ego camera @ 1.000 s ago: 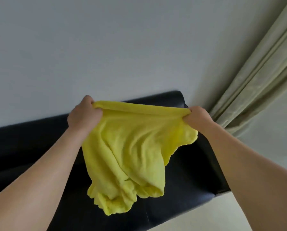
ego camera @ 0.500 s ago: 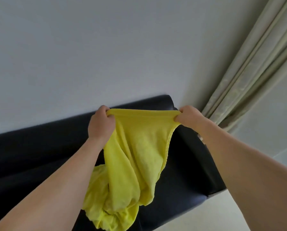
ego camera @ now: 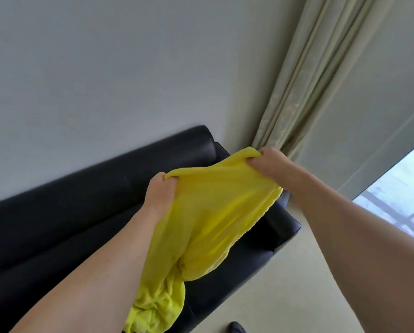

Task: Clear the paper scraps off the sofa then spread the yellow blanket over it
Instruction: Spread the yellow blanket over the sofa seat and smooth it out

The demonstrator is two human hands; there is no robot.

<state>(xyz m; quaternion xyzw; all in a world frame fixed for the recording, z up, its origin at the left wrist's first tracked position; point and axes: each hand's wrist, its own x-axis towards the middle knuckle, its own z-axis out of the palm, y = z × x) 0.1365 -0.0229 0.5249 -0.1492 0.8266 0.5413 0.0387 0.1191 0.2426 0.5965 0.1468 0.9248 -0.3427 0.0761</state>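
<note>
I count one yellow blanket point(ego camera: 215, 212), gripped along its top edge by my two hands: my left hand point(ego camera: 159, 192) and my right hand point(ego camera: 267, 162). There is one black sofa point(ego camera: 69, 212) against the far wall. One beige curtain point(ego camera: 309, 80) hangs at the far right, beside one window point(ego camera: 398, 188). One dark shoe tip point(ego camera: 236, 327) shows near the bottom edge.
</note>
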